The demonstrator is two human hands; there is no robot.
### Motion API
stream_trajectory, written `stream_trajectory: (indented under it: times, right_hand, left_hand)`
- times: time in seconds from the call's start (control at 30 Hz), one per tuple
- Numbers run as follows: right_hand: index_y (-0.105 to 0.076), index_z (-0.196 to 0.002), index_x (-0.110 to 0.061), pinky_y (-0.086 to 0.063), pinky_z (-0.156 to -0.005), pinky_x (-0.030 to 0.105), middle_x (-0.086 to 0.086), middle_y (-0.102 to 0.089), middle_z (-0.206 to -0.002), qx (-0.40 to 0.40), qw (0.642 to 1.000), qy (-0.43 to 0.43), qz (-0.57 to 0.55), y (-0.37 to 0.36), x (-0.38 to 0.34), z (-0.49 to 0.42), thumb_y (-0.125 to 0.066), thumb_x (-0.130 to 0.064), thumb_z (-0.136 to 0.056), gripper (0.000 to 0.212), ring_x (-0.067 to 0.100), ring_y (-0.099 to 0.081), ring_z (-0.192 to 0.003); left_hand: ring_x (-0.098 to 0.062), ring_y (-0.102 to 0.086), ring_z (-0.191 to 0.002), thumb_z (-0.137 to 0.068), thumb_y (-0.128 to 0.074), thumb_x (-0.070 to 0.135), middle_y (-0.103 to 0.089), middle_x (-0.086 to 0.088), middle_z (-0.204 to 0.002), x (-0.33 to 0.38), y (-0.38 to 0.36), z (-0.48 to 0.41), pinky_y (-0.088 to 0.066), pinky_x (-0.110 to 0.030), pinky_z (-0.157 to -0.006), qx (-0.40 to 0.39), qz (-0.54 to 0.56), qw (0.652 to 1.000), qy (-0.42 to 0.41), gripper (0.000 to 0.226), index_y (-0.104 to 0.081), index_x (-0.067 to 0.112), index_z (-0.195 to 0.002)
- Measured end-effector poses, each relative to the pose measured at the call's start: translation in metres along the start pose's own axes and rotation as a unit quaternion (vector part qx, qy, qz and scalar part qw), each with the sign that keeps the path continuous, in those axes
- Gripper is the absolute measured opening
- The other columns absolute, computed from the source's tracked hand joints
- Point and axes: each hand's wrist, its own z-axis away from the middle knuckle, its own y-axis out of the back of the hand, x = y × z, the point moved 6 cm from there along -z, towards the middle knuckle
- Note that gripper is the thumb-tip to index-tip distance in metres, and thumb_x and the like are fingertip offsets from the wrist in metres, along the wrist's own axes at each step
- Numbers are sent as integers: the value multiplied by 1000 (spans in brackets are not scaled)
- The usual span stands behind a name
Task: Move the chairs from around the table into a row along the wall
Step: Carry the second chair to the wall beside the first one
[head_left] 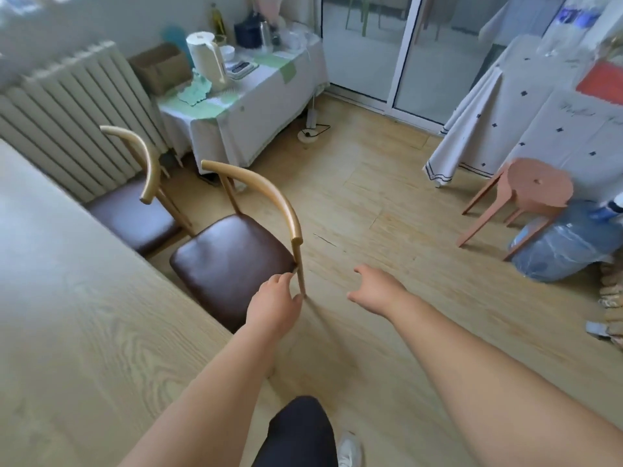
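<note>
Two chairs (pixel 232 254) (pixel 135 217) stand at the table (pixel 67 315) on wood floor (pixel 387 203).

There is a single view, from a wide-angle camera worn on the person's head, tipped forward and down. It looks from above and close beside the pale wood-grain table (pixel 84 332), whose top fills the lower left of the picture. Beyond the table's far edge the view faces the white ribbed radiator (pixel 67 106) and the glass sliding door (pixel 371 45) at the top. Straight lines near the borders bow outward, as the table's edge shows. With one camera only, no second view shares any part of the scene.
</note>
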Motion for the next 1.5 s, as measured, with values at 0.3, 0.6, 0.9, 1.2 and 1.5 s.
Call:
stream_trajectory:
  times: [0.3,0.6,0.9,1.2,1.5]
  right_hand:
    - [-32,-148,-24,-46,-98,38,5,-42,-149,-49,995,83,40,36,-85,-135,-57,-31,-88,65,27,-48,-129]
    - [-34,-147,-26,-51,-89,37,2,-50,-143,-76,979,147,116,101,-142,-240,-51,-22,-90,59,25,-55,-119]
    - [-33,-147,-23,-45,-97,36,6,-49,-145,-164,952,211,148,105,-190,-341,-56,-28,-89,63,28,-51,-127]
    - [-33,-148,-18,-41,-104,38,8,-45,-149,-233,925,242,176,94,-207,-426,-60,-29,-90,66,29,-47,-132]
    - [-40,-143,-9,-40,-100,36,13,-55,-137,-294,927,211,102,39,-224,-451,-59,-25,-93,56,30,-53,-122]
  left_hand:
    - [-25,-49,-122,-93,-50,33,-52,-3,-135,-25,38,-119,-46,-38,-92,-5,-13,997,76,45,-46,16,-134]
    - [-24,-52,-117,-91,-50,31,-55,-3,-130,-14,69,-207,-48,-37,-91,-4,13,993,116,45,-47,17,-134]
    - [-27,-51,-115,-91,-46,28,-54,-4,-128,-7,57,-265,-42,-37,-92,-48,-10,975,218,43,-46,16,-132]
    - [-30,-51,-117,-95,-51,31,-52,-9,-127,8,17,-327,-43,-40,-91,-84,86,936,332,44,-40,12,-133]
    - [-33,-59,-105,-97,-51,29,-59,-12,-115,-20,-13,-342,-41,-37,-73,-74,147,891,424,33,-43,9,-123]
